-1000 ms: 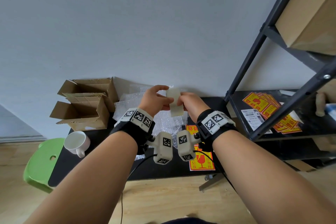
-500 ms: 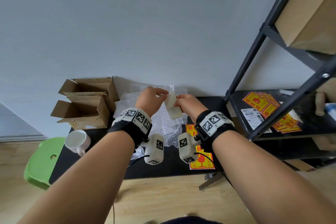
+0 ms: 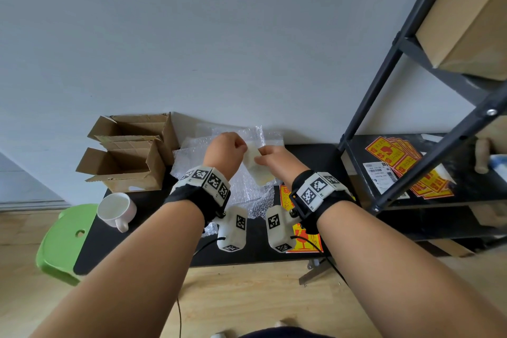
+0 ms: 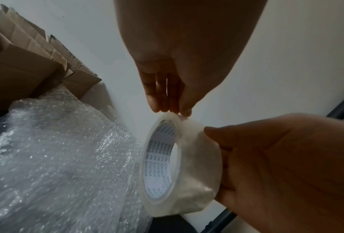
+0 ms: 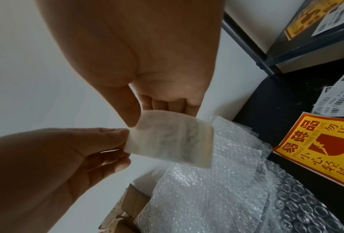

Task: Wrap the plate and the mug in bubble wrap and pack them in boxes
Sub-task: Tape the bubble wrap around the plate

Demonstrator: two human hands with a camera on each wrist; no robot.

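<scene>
Two hands on one tape roll (image 4: 179, 167).
Right hand (image 3: 277, 160) grasps it; left hand (image 3: 225, 149) pinches its edge above bubble wrap (image 3: 247, 192).

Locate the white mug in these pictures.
In the head view the mug sits on the black table's left end, in front of the cardboard boxes, beside the green stool.
</scene>
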